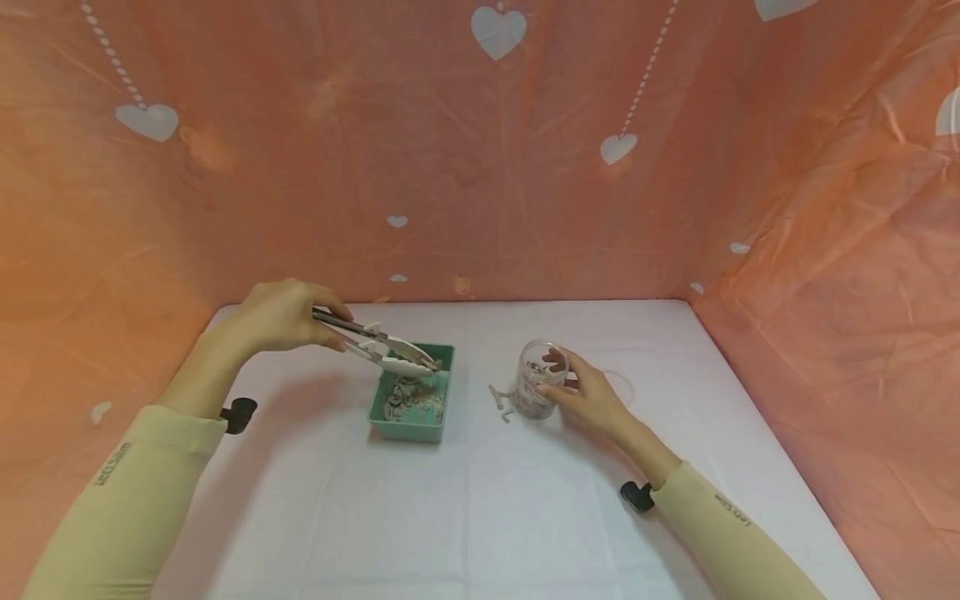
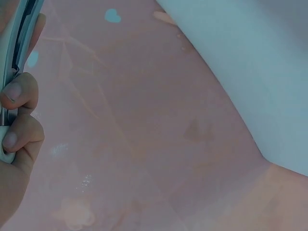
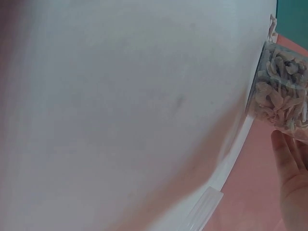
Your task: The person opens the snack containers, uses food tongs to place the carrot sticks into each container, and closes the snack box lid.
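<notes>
My left hand point(image 1: 288, 317) grips a pair of tongs point(image 1: 405, 366), with silver handles and pale tips. The tips reach over the far part of a green tray point(image 1: 408, 432), which holds a heap of dried, greyish-brown twisted pieces point(image 1: 405, 396). Whether the tips pinch a piece is hard to tell. To the right, my right hand point(image 1: 592, 402) holds a clear round jar point(image 1: 532, 402) around its side, thumb in front. The jar stands open on the table, mostly filled with the same pieces. In the left wrist view, curled fingers point(image 2: 21, 94) wrap the tongs.
A few loose pieces point(image 1: 498, 397) lie on the white tablecloth point(image 1: 465, 500) just left of the jar. A clear round lid point(image 1: 621, 388) lies behind my right hand. Orange sheeting with white hearts point(image 1: 498, 32) rises behind and at both sides.
</notes>
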`<state>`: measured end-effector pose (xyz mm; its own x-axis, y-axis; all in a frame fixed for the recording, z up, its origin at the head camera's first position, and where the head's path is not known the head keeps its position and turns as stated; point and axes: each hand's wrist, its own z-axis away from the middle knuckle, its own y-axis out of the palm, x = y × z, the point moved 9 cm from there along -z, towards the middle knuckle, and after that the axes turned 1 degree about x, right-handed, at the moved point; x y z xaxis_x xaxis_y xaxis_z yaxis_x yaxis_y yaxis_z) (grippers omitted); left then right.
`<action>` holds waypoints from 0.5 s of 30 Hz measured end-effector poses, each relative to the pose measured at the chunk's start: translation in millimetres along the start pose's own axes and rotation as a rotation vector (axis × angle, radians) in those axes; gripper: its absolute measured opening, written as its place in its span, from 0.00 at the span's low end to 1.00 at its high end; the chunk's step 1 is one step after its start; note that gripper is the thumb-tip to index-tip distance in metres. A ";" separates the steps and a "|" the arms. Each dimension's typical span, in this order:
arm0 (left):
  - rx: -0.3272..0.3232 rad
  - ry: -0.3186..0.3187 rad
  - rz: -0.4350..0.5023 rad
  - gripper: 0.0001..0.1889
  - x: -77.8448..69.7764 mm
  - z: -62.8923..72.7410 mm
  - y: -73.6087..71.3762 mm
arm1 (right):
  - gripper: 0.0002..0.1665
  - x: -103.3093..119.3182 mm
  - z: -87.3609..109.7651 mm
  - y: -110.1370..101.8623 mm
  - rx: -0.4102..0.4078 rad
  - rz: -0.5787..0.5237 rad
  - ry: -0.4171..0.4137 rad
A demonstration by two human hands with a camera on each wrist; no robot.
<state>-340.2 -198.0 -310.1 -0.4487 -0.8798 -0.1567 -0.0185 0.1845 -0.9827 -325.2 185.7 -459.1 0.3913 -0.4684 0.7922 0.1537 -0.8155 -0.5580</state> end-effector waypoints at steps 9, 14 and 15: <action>-0.042 -0.006 0.040 0.20 0.6 2.4 -13.9 | 0.40 0.4 -0.7 1.8 -0.002 -0.011 -0.002; -0.075 0.000 0.050 0.22 -4.0 -0.6 -24.6 | 0.41 -0.1 -1.6 2.3 -0.003 0.003 0.002; -0.079 0.001 0.055 0.22 -5.5 -1.9 -26.7 | 0.41 -0.1 -1.7 2.1 -0.003 0.004 0.002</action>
<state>-338.9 -197.2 -282.8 -0.4519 -0.8671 -0.2098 -0.0644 0.2663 -0.9618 -326.5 183.4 -459.9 0.3898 -0.4726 0.7904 0.1492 -0.8145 -0.5606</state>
